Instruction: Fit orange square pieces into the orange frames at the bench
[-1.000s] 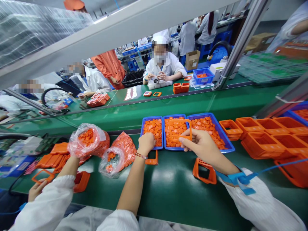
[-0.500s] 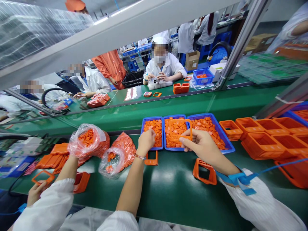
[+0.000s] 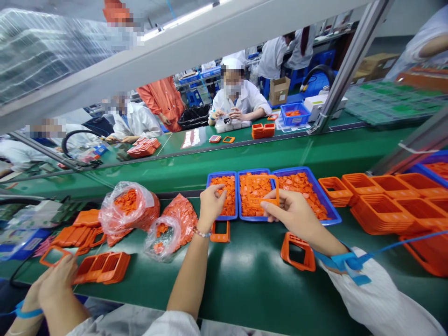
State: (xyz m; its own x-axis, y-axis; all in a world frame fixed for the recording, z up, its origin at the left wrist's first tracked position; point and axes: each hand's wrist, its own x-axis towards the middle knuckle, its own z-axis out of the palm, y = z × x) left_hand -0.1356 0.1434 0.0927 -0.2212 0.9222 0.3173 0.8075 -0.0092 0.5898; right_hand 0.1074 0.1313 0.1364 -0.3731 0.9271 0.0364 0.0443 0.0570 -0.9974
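My right hand (image 3: 292, 210) pinches a thin rectangular orange frame (image 3: 279, 189) upright by its lower right corner, before the middle tray. My left hand (image 3: 212, 205) is at the left blue tray (image 3: 209, 179) of small orange pieces (image 3: 229, 189). Its thumb and index finger look slightly apart, with orange showing between them; I make out no piece held there. Below that hand lies an orange frame (image 3: 220, 237). A thicker orange housing (image 3: 297, 252) lies under my right wrist, which wears a blue strap (image 3: 345, 263).
Middle (image 3: 252, 218) and right blue trays (image 3: 334, 217) hold more pieces. Stacked orange frames (image 3: 381, 214) stand at right, pieces in plastic bags (image 3: 128, 205) at left. A co-worker's hands (image 3: 58, 280) hold another frame (image 3: 54, 256) at lower left. A metal post (image 3: 350, 65) rises at right.
My left hand has shifted slightly up and left, its thumb and index finger parting. My right hand keeps its frame in place. The co-worker's arm has drawn back, uncovering stacked orange frames.
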